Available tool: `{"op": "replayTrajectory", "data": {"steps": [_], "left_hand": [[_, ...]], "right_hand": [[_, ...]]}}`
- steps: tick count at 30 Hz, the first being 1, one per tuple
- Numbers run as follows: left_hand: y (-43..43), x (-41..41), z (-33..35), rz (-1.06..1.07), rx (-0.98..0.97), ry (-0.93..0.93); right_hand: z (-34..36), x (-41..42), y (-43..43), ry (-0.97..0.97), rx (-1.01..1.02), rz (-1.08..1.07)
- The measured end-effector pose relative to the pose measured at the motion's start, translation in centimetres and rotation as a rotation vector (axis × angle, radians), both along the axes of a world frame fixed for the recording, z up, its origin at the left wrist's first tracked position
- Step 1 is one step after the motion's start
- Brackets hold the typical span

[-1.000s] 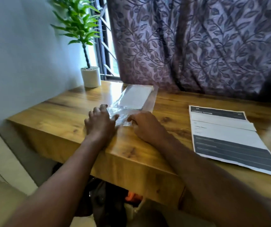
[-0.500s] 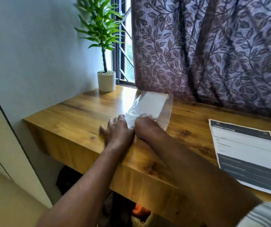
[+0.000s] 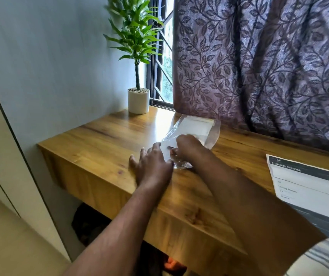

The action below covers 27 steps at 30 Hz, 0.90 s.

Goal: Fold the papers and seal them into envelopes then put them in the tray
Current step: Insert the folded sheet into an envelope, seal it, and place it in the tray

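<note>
you see a glossy wood worktop [image 3: 104, 140], a clear crinkled plastic wrapper [image 3: 213, 134] over white paper envelopes [image 3: 195, 125], matt printed paper [image 3: 309, 188] and a patterned cloth curtain [image 3: 259, 62].

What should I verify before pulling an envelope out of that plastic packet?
1. Left hand flat at the edge of the plastic packet, steadying it: ok.
2. Right hand pinches the packet's near end: ok.
3. Packet mouth open: cannot tell.
4. White envelopes inside packet: ok.
5. Printed paper folded: not ok, lies open on the table.
</note>
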<state>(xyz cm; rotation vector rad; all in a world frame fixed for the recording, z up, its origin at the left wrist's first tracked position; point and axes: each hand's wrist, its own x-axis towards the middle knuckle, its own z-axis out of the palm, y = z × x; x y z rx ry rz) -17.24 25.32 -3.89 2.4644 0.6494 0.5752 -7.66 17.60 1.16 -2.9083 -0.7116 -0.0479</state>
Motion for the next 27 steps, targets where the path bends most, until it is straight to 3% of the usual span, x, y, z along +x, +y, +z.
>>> {"op": "replayTrajectory", "data": {"steps": [3, 11, 14, 20, 27], "left_hand": [[0.0, 0.0, 0.0, 0.009, -0.003, -0.015], [0.1, 0.0, 0.2, 0.017, -0.001, -0.011], [0.0, 0.1, 0.4, 0.026, -0.011, -0.008], [-0.1, 0.2, 0.6, 0.063, -0.023, -0.005], [-0.3, -0.2, 0.8, 0.051, 0.026, 0.024]], "right_hand": [[0.1, 0.1, -0.1, 0.028, -0.029, 0.013], [0.5, -1.6, 0.0, -0.185, -0.248, 0.183], [0.4, -2.7, 0.0, -0.356, -0.304, 0.271], [2.5, -5.1, -1.3, -0.466, -0.24, 0.314], [7.5, -9.2, -4.3, -0.486, 0.026, 0.327]]}}
